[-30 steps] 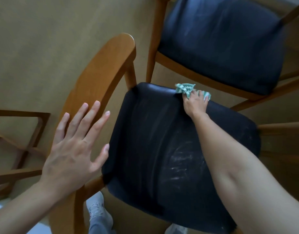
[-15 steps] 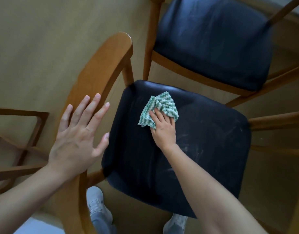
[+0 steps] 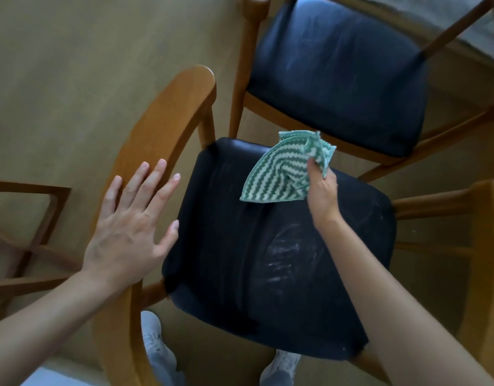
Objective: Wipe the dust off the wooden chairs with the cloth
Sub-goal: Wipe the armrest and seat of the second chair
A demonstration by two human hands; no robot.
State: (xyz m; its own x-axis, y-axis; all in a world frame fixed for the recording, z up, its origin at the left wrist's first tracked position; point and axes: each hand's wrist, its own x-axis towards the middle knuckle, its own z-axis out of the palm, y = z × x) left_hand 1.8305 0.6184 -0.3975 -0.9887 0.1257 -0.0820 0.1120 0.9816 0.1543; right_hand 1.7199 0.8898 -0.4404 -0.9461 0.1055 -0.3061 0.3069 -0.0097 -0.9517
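Note:
A wooden chair (image 3: 168, 118) with a black padded seat (image 3: 268, 246) stands right below me, its curved backrest on the left. Pale dust streaks show on the seat's middle. My right hand (image 3: 322, 195) pinches a green-and-white striped cloth (image 3: 282, 171), which hangs loosely just above the far part of the seat. My left hand (image 3: 128, 224) rests flat, fingers spread, on the backrest's top rail.
A second wooden chair (image 3: 248, 87) with a black seat stands beyond, close to the first. Wooden frame parts lie at the left (image 3: 34, 218) and another at the right (image 3: 480, 246). My shoes (image 3: 156, 346) are under the near edge. The floor is tan.
My right hand swept the cloth from the seat's far edge back toward the middle, then raised it off the seat and to the right, so it now hangs. The left hand stayed put.

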